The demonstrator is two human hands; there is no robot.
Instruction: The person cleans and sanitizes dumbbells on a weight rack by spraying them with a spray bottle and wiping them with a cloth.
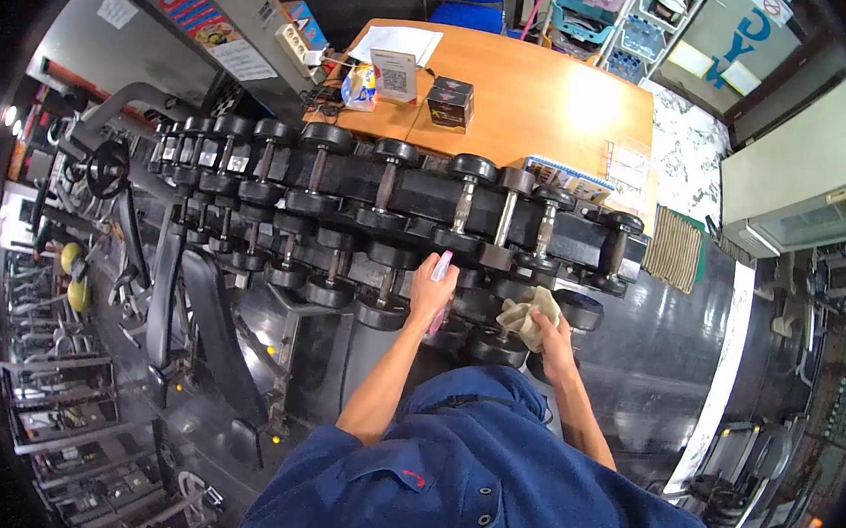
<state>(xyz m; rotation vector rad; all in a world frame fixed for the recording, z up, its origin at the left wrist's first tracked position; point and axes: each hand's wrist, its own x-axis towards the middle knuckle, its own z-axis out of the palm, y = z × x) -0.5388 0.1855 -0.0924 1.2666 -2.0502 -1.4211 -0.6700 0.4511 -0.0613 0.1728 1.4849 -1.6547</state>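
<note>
Pink object [442,264], half-hidden in left hand [430,290]

A gym is shown, floored in dark, glossy material crossed by a white strip [719,373] at the right. Beyond the weight rack, an orange-brown wooden desk [514,84] is lit by a bright glare, with a blue chair [468,2] placed behind it. White marbled flooring [686,145] is seen beside the desk, and a striped mat [674,250] is laid near its right end. Grey panels [205,8] are covered with posters at the upper left.
</note>
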